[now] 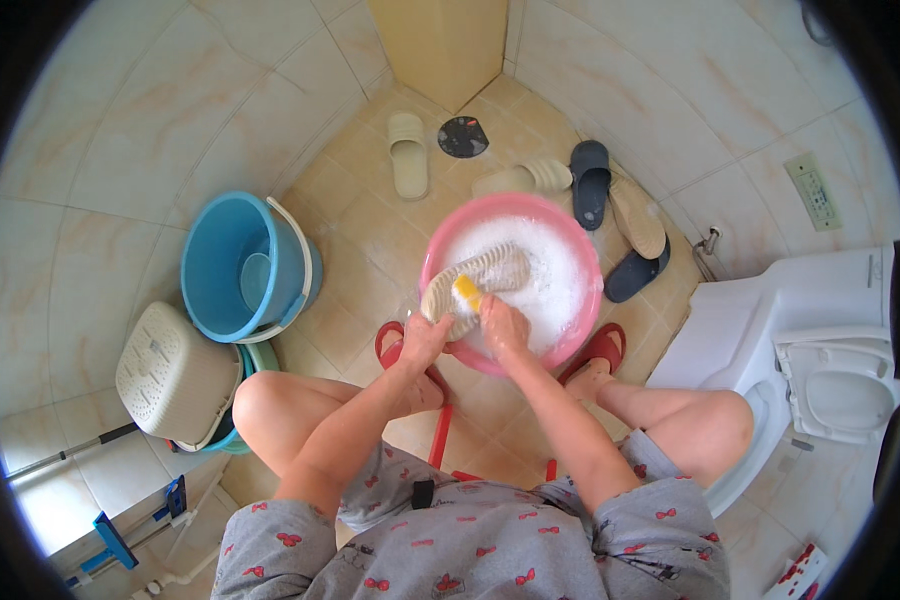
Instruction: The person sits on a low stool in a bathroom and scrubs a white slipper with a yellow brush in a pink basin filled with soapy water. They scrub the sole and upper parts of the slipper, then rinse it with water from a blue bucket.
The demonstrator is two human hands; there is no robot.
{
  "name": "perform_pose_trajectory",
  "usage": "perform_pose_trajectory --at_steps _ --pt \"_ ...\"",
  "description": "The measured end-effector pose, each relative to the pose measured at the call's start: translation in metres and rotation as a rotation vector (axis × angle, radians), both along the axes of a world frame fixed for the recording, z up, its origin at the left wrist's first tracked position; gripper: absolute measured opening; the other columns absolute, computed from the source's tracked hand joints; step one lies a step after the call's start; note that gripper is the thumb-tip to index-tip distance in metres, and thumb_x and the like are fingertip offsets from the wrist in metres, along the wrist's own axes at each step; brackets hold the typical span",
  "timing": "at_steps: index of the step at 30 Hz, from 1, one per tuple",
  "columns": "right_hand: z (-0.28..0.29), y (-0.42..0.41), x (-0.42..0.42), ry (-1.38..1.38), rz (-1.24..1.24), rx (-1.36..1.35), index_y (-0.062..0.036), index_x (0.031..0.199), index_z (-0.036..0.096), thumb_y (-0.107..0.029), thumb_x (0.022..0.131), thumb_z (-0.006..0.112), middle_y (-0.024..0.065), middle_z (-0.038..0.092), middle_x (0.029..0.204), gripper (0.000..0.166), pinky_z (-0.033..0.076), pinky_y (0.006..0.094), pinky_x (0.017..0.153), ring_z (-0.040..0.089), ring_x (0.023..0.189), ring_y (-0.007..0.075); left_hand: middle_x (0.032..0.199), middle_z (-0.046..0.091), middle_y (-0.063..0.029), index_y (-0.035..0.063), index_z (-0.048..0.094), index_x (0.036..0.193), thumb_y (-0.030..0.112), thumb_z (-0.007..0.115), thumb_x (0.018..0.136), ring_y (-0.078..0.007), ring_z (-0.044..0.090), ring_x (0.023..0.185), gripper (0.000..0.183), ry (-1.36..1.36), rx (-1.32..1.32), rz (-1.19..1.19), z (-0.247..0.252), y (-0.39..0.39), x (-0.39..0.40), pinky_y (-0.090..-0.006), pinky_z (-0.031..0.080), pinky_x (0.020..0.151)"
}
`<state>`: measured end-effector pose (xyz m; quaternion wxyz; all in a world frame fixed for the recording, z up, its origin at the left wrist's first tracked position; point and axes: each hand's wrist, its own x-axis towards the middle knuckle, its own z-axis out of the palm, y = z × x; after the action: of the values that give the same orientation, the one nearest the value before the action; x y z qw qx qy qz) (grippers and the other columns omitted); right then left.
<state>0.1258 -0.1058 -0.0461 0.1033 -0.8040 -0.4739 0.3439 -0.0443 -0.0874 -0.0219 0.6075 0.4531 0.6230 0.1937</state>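
Before me, a pink plastic basin (592, 289) holds white soapy foam (557, 266). A beige ridged slipper (506, 262) is tilted over its left side, partly lying on the foam. My left hand (426, 339) grips the near end of the slipper at the basin's rim. In my right hand (504, 324) is a yellow scrubbing brush (466, 289), its head against the slipper. My fingers hide the rest of the brush.
Beige slippers (408, 157) and dark slippers (590, 184) lie around the basin. A blue bucket (195, 277) and upturned beige basket (161, 375) stand left. On the right is a white toilet (750, 315). A black drain cover (463, 136) lies near the yellowish door (442, 49).
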Motion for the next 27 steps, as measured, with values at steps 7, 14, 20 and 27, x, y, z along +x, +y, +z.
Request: perform_pose_trajectory --at_steps 7,14,20,27 --pt "-0.056 0.03 0.094 -0.157 -0.203 0.115 -0.0011 0.085 0.067 -0.033 0.096 0.03 0.0246 0.065 0.086 0.05 0.046 0.0527 0.077 0.063 0.083 0.0427 0.083 0.067 -0.0126 -0.0079 0.062 0.103 0.02 0.059 0.084 -0.0216 0.067 0.063 0.034 -0.081 -0.03 -0.023 0.021 0.003 0.011 -0.0314 0.058 0.054" --pt "-0.001 0.042 0.008 -0.055 0.189 0.042 -0.0011 0.087 0.068 -0.036 0.096 0.028 0.0259 0.065 0.088 0.054 0.047 0.0509 0.082 0.063 0.085 0.0432 0.088 0.067 -0.0123 -0.0063 0.058 0.111 0.018 0.056 0.087 -0.0207 0.068 0.066 0.034 0.016 0.028 -0.111 -0.007 0.004 -0.005 -0.0294 0.057 0.053" --pt "-0.061 0.061 0.099 -0.226 -0.071 0.089 -0.0014 0.088 0.067 -0.032 0.097 0.031 0.0227 0.067 0.084 0.048 0.05 0.0507 0.074 0.065 0.081 0.0405 0.068 0.064 -0.0117 -0.0056 0.063 0.094 0.023 0.059 0.082 -0.0197 0.065 0.057 0.031 -0.054 0.119 -0.049 -0.017 0.0 0.007 -0.034 0.054 0.052" --pt "-0.005 0.062 0.023 -0.094 0.136 -0.022 -0.0033 0.083 0.066 -0.031 0.096 0.032 0.0231 0.066 0.083 0.045 0.05 0.0507 0.077 0.065 0.079 0.0414 0.068 0.064 -0.0135 -0.0032 0.062 0.098 0.023 0.058 0.082 -0.0213 0.064 0.058 0.031 0.074 0.232 -0.123 -0.02 -0.005 -0.005 -0.0353 0.052 0.054"
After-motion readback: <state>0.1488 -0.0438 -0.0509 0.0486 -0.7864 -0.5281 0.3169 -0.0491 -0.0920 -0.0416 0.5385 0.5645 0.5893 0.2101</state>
